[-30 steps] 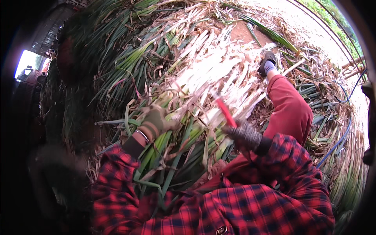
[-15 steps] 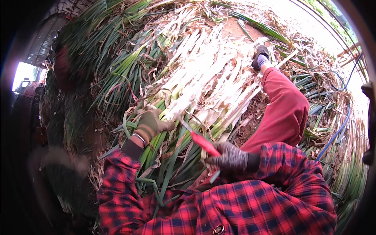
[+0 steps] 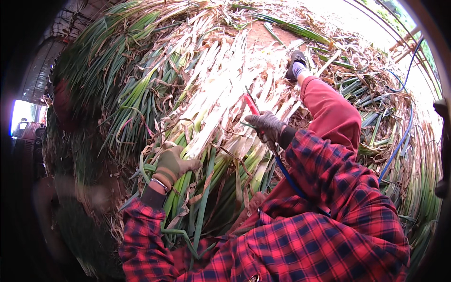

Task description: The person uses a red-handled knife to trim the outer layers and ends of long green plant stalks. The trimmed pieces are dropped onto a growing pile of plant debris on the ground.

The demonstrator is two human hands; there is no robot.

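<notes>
The right hand (image 3: 268, 124), grip clamped on a red tool (image 3: 251, 104), has swung away from the leaves (image 3: 205, 188), seemingly pausing cutting. The left hand (image 3: 171, 166) stays there, its grip unclear.

1. One gloved left grip (image 3: 171, 168) and one gloved right grip (image 3: 266, 124), two in all.
2. One red-handled tool (image 3: 251, 104).
3. Long-leaved stalks (image 3: 204, 185), dozens at least, near and far, too tangled to count.
4. One wrist band (image 3: 160, 184), left.
5. Two plaid sleeves (image 3: 317, 162).
6. One dark shoe (image 3: 296, 64), far.
7. One shirt button (image 3: 254, 278), near.
</notes>
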